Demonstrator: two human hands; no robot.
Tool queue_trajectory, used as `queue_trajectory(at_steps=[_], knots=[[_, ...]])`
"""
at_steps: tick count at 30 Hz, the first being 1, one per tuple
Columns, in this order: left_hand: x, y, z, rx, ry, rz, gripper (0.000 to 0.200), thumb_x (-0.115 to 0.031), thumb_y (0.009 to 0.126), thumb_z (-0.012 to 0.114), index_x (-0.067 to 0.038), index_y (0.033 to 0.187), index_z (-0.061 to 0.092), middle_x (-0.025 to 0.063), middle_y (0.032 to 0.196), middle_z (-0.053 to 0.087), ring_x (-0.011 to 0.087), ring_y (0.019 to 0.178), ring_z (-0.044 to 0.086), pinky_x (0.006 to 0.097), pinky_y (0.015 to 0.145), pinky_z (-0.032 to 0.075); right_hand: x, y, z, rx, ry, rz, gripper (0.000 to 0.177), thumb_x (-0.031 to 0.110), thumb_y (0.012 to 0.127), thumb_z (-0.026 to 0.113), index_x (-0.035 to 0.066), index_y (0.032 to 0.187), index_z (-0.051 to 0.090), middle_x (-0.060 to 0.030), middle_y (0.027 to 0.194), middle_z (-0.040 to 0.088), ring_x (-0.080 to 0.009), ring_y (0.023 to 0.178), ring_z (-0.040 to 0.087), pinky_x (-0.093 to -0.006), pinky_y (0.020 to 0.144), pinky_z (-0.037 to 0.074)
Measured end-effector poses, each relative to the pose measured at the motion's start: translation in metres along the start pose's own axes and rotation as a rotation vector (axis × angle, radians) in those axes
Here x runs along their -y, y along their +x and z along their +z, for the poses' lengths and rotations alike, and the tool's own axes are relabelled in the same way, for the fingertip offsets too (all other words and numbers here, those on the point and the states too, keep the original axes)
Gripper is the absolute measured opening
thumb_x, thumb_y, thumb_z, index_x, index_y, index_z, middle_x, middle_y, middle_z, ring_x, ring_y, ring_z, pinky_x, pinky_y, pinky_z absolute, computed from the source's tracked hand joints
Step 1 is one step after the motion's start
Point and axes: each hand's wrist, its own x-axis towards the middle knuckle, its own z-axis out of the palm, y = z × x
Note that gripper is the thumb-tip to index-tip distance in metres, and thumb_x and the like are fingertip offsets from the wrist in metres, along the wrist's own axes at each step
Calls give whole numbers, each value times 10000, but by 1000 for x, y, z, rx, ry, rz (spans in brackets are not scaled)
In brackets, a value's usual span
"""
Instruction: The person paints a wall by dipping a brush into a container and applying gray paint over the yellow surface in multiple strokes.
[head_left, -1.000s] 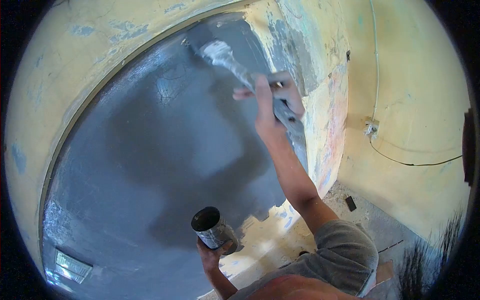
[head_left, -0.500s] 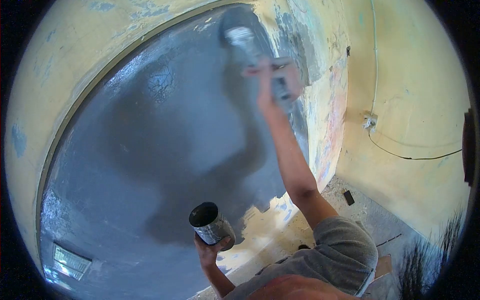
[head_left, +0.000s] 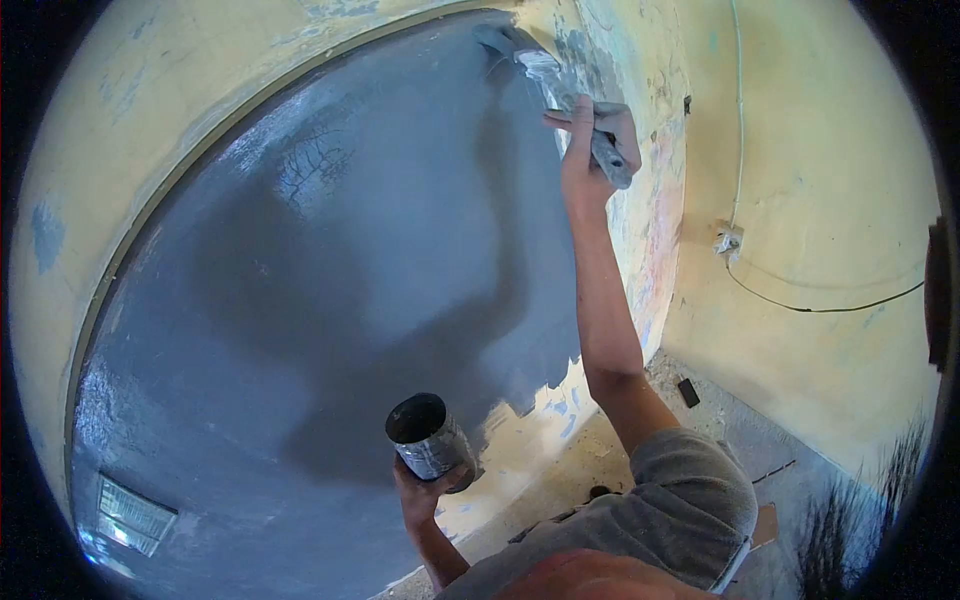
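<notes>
My right hand (head_left: 603,140) grips a paintbrush (head_left: 612,165) by its grey-smeared handle, raised high against the wall. The bristles press near the upper right edge of the dark grey painted area (head_left: 420,200), where it meets the cream wall. Lower down, my left hand (head_left: 422,492) is wrapped round a paint can (head_left: 433,452) from below. The can is tilted with its dark mouth facing up, and grey paint streaks its side. My arm's shadow falls across the grey paint.
A raised border strip (head_left: 150,215) curves along the grey area's left and top. On the right wall, a cable runs down to an outlet box (head_left: 729,240). A dark phone-like object (head_left: 688,392) lies on the dusty floor, with a brown piece (head_left: 765,525) nearer me.
The brush and my right hand have moved right and slightly up, toward the edge of the grey paint. My left hand with the can has shifted only slightly.
</notes>
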Motion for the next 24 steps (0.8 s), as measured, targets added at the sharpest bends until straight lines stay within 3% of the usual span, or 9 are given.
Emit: queue_trajectory(at_steps=[1, 3, 6, 8, 11, 13, 19, 21, 24], knots=[[0, 1, 0, -8, -7, 12, 751, -122, 487, 892, 10, 1133, 532, 95, 1011, 643, 195, 887, 632, 339, 804, 524, 8, 2, 4, -102, 200, 128, 176, 16, 900, 564, -11, 747, 480, -145, 754, 630, -196, 651, 671, -283, 594, 526], [2, 2, -1, -9, -10, 16, 750, -117, 487, 892, 11, 1132, 532, 93, 1011, 643, 191, 886, 631, 340, 803, 524, 42, -5, 15, 48, 208, 208, 211, 6, 904, 551, -9, 735, 425, -171, 749, 595, -227, 664, 677, -305, 553, 563], [6, 6, -4, 23, 71, 3, 753, -122, 484, 894, 9, 1132, 532, 94, 1011, 641, 189, 886, 630, 340, 806, 522, 64, -33, 27, 189, 191, -30, 190, 11, 882, 589, 10, 721, 489, -166, 758, 628, -187, 650, 682, -269, 485, 535], [6, 8, -4, 57, 59, 10, 757, -125, 482, 894, 7, 1134, 531, 95, 1011, 641, 189, 887, 630, 341, 805, 523, 89, -32, 29, 229, 563, 80, 207, 30, 887, 596, 10, 713, 485, -166, 729, 619, -185, 640, 679, -257, 486, 518], [7, 5, -4, 35, 68, 8, 756, -130, 481, 894, 7, 1131, 534, 97, 1010, 641, 192, 887, 631, 342, 809, 522, 75, -20, 16, 130, 683, 299, 239, 29, 886, 599, 22, 687, 467, -135, 741, 602, -185, 645, 681, -251, 479, 503], [8, 5, -6, 38, 81, -6, 763, -139, 480, 895, 9, 1134, 532, 99, 1011, 640, 194, 888, 630, 342, 808, 521, 39, -7, 7, 120, 243, 119, 276, 0, 886, 573, 5, 707, 363, -165, 812, 546, -285, 684, 682, -355, 554, 600], [19, 7, -13, 54, 73, 51, 785, -173, 488, 895, 16, 1149, 517, 112, 1021, 635, 204, 901, 629, 347, 808, 522, 15, 23, 6, -132, 334, 139, 283, 29, 897, 573, 19, 700, 369, -139, 801, 555, -294, 633, 671, -330, 529, 569], [21, 8, -14, 49, 140, 35, 788, -178, 491, 894, 17, 1153, 514, 114, 1025, 635, 206, 907, 630, 348, 809, 523, 30, 15, 15, -40, 351, 282, 281, 46, 893, 587, 27, 714, 372, -145, 802, 553, -294, 627, 674, -323, 508, 553], [17, 14, -7, 157, -25, 48, 792, -185, 487, 895, 13, 1154, 516, 113, 1034, 634, 210, 913, 631, 351, 813, 523, 59, -5, 23, 154, 442, 173, 279, 48, 886, 594, 38, 736, 358, -181, 806, 562, -292, 587, 666, -323, 512, 553]])
